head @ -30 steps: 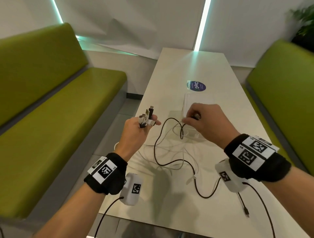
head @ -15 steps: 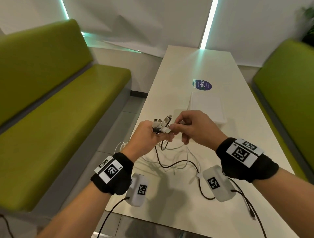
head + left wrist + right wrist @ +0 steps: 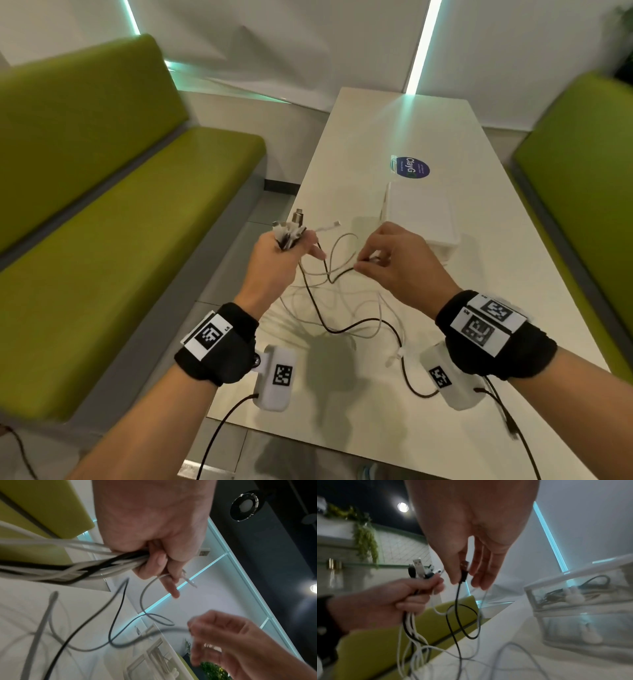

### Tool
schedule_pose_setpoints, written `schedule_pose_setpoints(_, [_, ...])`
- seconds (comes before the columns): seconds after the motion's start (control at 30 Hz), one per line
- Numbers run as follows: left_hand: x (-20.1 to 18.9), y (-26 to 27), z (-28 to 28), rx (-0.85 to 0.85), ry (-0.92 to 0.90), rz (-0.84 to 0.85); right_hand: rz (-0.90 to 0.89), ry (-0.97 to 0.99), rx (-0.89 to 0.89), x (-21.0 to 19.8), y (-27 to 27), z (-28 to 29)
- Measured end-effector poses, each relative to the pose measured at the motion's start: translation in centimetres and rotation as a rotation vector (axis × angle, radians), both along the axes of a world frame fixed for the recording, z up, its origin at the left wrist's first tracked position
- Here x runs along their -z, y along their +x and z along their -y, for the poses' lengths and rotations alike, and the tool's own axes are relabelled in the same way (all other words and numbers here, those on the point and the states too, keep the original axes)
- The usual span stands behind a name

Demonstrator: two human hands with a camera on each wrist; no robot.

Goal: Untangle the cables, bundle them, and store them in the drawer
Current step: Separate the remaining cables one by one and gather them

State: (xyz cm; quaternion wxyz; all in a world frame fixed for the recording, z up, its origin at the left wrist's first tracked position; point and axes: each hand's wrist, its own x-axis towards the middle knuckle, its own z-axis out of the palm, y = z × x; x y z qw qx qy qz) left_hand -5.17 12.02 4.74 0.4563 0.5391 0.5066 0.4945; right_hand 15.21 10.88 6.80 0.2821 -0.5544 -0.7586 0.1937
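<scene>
My left hand [image 3: 277,253] is raised above the table and grips a bunch of white and black cable ends [image 3: 291,229], plugs sticking up out of the fist [image 3: 419,569]. The cords [image 3: 85,563] trail down from it to a loose tangle of cables [image 3: 342,308] on the white table [image 3: 394,123]. To the right, my right hand [image 3: 390,260] pinches the plug of a black cable [image 3: 464,569] between thumb and fingers. That black cord [image 3: 457,608] hangs down in a loop. A clear plastic drawer box [image 3: 421,216] stands just beyond my right hand, with cables inside [image 3: 573,593].
Green benches flank the table on the left [image 3: 120,212] and right [image 3: 582,164]. A round blue sticker [image 3: 409,167] lies beyond the drawer box. The table's left edge runs just under my left hand. Black leads from the wrist cameras lie at the near right [image 3: 510,425].
The hands, together at the plug bunch half a second ago, have drawn apart. My right hand now holds a black cable plug to the right; the left keeps its bunch.
</scene>
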Motion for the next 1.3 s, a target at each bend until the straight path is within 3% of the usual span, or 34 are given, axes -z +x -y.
schedule_pose_setpoints(0.13, [0.0,-0.7,0.0,-0.011,-0.041,0.122,0.581,-0.188,0.092,1.5,2.2,-0.3])
schedule_pose_setpoints(0.23, [0.1,-0.8,0.3,0.014,-0.016,0.114,0.776,-0.310,0.179,2.1,2.8,-0.1])
schedule_pose_setpoints(0.3, [0.3,-0.6,0.5,0.029,-0.013,0.108,0.742,-0.314,0.168,2.0,2.5,-0.2])
schedule_pose_setpoints(0.43, [0.3,-0.5,0.6,0.065,-0.004,0.083,0.493,-0.218,0.136,1.6,1.0,-0.4])
schedule_pose_setpoints(0.53, [0.1,-0.4,0.8,0.117,0.042,0.022,0.290,0.049,0.134,1.3,-0.6,-0.1])
schedule_pose_setpoints(0.63, [-0.3,-0.1,1.3,0.153,0.107,0.029,0.308,0.215,-0.007,1.2,-2.0,0.3])
schedule_pose_setpoints(0.73, [-0.9,-0.4,1.4,0.094,0.189,0.082,0.310,0.156,-0.093,1.7,-2.6,-0.3])
schedule_pose_setpoints(0.87, [-1.4,-1.4,0.7,0.015,0.215,0.087,0.090,0.045,-0.003,1.2,-1.6,-1.0])
schedule_pose_setpoints(1.0, [-1.3,-0.4,0.6,0.046,0.184,0.159,0.095,-0.012,-0.086,-0.5,-1.8,-0.6])
schedule_pose_setpoints(1.17, [-1.6,-1.6,-0.1,0.060,0.126,0.497,0.198,-0.044,-0.073,-1.4,0.2,-1.4])
schedule_pose_setpoints(1.23, [-2.1,-2.4,-0.4,0.036,0.134,0.510,0.266,-0.026,-0.030,-1.7,0.9,-2.1])
schedule_pose_setpoints(1.3, [-2.3,-2.9,-0.5,0.002,0.179,0.398,0.308,0.010,0.055,-2.3,1.3,-3.1])
